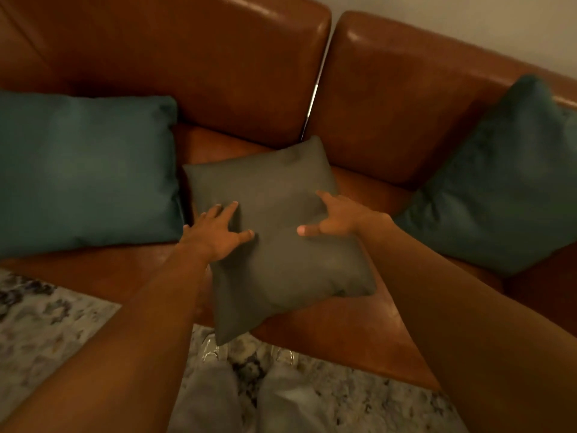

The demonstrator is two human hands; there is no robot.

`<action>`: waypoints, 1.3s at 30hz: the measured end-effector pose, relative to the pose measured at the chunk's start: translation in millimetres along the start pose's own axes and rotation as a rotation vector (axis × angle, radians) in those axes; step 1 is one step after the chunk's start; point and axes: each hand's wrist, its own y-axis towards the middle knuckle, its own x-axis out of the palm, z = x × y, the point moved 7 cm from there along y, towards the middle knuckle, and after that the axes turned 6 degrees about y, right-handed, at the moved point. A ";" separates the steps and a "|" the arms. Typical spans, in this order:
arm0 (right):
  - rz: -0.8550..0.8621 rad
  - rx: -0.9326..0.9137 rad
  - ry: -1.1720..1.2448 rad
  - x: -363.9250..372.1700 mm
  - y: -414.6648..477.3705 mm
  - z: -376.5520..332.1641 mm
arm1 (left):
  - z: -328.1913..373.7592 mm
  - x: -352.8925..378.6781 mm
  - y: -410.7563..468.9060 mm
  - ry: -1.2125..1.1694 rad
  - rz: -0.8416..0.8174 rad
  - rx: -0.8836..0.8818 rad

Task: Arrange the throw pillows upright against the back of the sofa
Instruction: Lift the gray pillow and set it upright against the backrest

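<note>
A grey throw pillow lies flat on the seat of a brown leather sofa, its near corner hanging over the seat's front edge. My left hand rests on the pillow's left side with fingers spread. On the pillow's right side sits my right hand, also spread, thumb pointing inward. Neither hand has closed around it. A large teal pillow lies at the left of the seat, and a second teal pillow leans against the sofa back on the right.
The sofa back is two cushions with a gap between them. A patterned light rug covers the floor in front of the sofa. The person's grey trouser legs are at the bottom centre. A pale wall is behind.
</note>
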 end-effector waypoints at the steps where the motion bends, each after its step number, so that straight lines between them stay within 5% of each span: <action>1: 0.001 0.013 0.113 3.6 10.9 4.9 | -2.4 5.4 4.5 -0.047 -0.003 -0.013; 7: 0.068 0.123 0.544 16.6 53.5 26.7 | -18.3 40.1 37.5 -0.399 0.001 -0.091; 20: 0.318 0.068 1.106 21.7 80.3 43.0 | -54.1 53.8 81.5 -1.221 0.099 -0.200; 28: 0.520 -0.001 1.211 8.9 39.5 53.2 | -22.7 -16.2 72.5 -1.161 0.277 0.017; 39: 0.877 -0.333 1.352 -104.0 -12.4 37.8 | 65.8 -173.6 87.1 -1.083 0.423 0.421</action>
